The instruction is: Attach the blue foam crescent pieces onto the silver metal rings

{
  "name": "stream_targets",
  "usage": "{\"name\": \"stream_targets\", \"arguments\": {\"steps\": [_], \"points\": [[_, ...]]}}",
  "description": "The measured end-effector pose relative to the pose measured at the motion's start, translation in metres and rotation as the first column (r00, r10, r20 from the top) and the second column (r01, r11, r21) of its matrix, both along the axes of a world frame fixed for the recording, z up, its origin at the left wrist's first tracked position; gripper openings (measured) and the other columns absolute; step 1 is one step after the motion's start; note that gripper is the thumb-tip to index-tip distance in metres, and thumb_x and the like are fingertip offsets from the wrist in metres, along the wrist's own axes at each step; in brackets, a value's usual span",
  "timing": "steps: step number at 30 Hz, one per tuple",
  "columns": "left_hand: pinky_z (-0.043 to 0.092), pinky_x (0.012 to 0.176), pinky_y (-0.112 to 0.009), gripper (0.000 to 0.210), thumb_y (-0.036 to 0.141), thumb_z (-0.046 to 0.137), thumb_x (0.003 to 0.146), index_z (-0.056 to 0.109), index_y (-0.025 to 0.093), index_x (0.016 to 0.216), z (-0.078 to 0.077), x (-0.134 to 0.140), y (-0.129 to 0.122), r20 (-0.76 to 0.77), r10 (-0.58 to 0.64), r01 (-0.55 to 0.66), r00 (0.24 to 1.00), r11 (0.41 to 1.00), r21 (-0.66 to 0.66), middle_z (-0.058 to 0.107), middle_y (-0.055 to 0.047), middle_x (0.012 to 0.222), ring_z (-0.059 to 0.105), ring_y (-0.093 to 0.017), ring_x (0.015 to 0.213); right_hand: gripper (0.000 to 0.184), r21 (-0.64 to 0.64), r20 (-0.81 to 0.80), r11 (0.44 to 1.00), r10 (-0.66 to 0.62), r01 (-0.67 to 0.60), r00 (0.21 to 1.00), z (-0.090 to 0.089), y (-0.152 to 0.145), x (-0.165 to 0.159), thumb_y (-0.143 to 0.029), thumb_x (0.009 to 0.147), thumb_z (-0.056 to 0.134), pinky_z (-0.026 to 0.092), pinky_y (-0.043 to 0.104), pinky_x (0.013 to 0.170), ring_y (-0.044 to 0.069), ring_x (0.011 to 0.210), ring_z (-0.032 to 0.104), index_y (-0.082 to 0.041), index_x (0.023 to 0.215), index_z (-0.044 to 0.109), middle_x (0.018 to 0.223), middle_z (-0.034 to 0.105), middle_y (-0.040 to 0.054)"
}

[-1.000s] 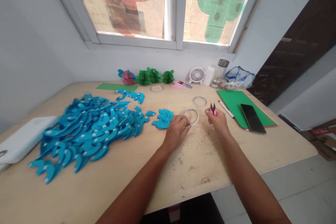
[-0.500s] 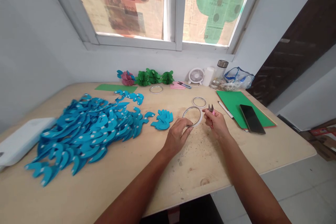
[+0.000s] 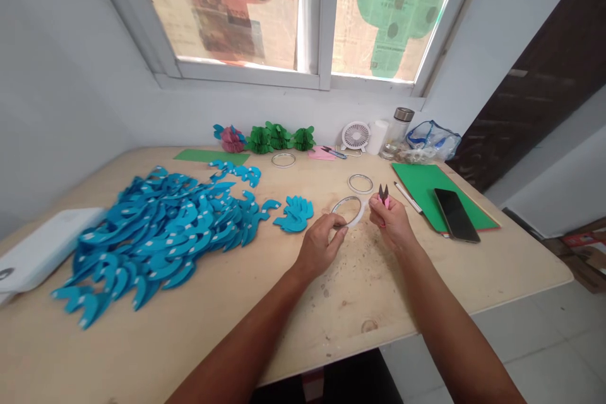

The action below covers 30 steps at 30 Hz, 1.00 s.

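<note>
My left hand (image 3: 324,241) pinches the near edge of a thin roll of tape (image 3: 358,217), tilted above the table. In my right hand (image 3: 391,219) is a pair of small pink-handled snips (image 3: 384,194), blades pointing up and away. My right fingertips are close to the roll's right edge, where a short whitish tape end seems to reach them. Left of my hands lies a small stack of blue paper cut-outs (image 3: 294,214). A big heap of similar blue pieces with white squares (image 3: 175,227) spreads farther left.
Two more tape rolls lie behind, one near (image 3: 360,184) and one farther (image 3: 283,160). Green sheets (image 3: 416,180), a phone (image 3: 456,214) and a white pen (image 3: 408,197) are at right. Along the wall stand paper flowers (image 3: 279,137), a small fan (image 3: 355,136) and a glass bottle (image 3: 398,132).
The tape roll in my left hand has tipped flatter. My right hand has shifted slightly, and the snips' blades point more upright. The view has moved a little.
</note>
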<state>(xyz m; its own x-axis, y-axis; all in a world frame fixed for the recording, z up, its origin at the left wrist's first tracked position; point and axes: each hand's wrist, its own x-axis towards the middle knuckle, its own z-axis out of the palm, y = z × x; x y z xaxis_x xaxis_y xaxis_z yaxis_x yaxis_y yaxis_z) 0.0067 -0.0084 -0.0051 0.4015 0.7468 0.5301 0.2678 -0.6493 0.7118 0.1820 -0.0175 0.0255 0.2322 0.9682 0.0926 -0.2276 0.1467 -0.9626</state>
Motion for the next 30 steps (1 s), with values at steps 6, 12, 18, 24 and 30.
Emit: {"name": "stream_targets", "arguments": {"steps": [6, 12, 18, 24, 30], "points": [[0.042, 0.082, -0.034, 0.023, 0.021, 0.048, 0.079, 0.059, 0.020, 0.100, 0.010, -0.002, -0.002, -0.041, 0.193, -0.195, 0.980, 0.980, -0.040, 0.062, 0.001, 0.069, 0.059, -0.016, 0.072, 0.032, 0.081, 0.055, 0.996, 0.040, -0.044, 0.998, 0.004, -0.004, -0.004, -0.040, 0.065, 0.071, 0.015, 0.021, 0.041, 0.003, 0.040, 0.022, -0.018, 0.068, 0.047, 0.051, 0.028, -0.0099], [0.047, 0.064, -0.024, 0.033, 0.021, 0.044, 0.081, 0.059, 0.019, 0.110, 0.008, -0.001, -0.002, -0.007, 0.090, -0.090, 0.996, 0.990, -0.111, 0.066, -0.002, 0.079, 0.058, -0.012, 0.066, 0.033, 0.094, 0.097, 0.994, 0.049, -0.058, 0.994, 0.004, -0.005, -0.005, -0.042, 0.066, 0.070, 0.015, 0.022, 0.041, 0.004, 0.041, 0.023, -0.019, 0.070, 0.047, 0.050, 0.027, -0.0093], [0.050, 0.077, -0.027, 0.029, 0.023, 0.052, 0.081, 0.063, 0.021, 0.107, 0.007, 0.001, -0.003, 0.041, 0.016, -0.015, 0.999, 0.999, -0.034, 0.069, -0.005, 0.101, 0.063, -0.017, 0.089, 0.029, 0.108, 0.081, 0.994, 0.026, -0.035, 0.996, 0.005, -0.006, -0.006, -0.039, 0.067, 0.070, 0.015, 0.022, 0.041, 0.004, 0.041, 0.023, -0.019, 0.069, 0.048, 0.051, 0.029, -0.0088], [0.051, 0.073, -0.027, 0.024, 0.021, 0.052, 0.079, 0.067, 0.021, 0.098, 0.011, 0.001, -0.004, 0.082, 0.062, -0.055, 0.995, 0.994, -0.092, 0.071, -0.005, 0.094, 0.065, -0.018, 0.083, 0.027, 0.090, 0.111, 0.995, -0.045, 0.035, 0.993, 0.002, -0.003, -0.004, -0.038, 0.066, 0.069, 0.016, 0.022, 0.040, 0.004, 0.041, 0.023, -0.018, 0.069, 0.051, 0.052, 0.030, -0.0085], [0.050, 0.065, -0.025, 0.022, 0.021, 0.053, 0.078, 0.068, 0.020, 0.093, 0.014, -0.001, -0.003, 0.154, 0.133, -0.115, 0.979, 0.986, -0.117, 0.071, -0.004, 0.083, 0.063, -0.015, 0.071, 0.030, 0.058, 0.149, 0.985, -0.172, 0.165, 0.974, -0.001, -0.001, -0.003, -0.040, 0.069, 0.064, 0.017, 0.020, 0.039, 0.004, 0.041, 0.026, -0.019, 0.091, 0.056, 0.060, 0.048, -0.0048]]}}
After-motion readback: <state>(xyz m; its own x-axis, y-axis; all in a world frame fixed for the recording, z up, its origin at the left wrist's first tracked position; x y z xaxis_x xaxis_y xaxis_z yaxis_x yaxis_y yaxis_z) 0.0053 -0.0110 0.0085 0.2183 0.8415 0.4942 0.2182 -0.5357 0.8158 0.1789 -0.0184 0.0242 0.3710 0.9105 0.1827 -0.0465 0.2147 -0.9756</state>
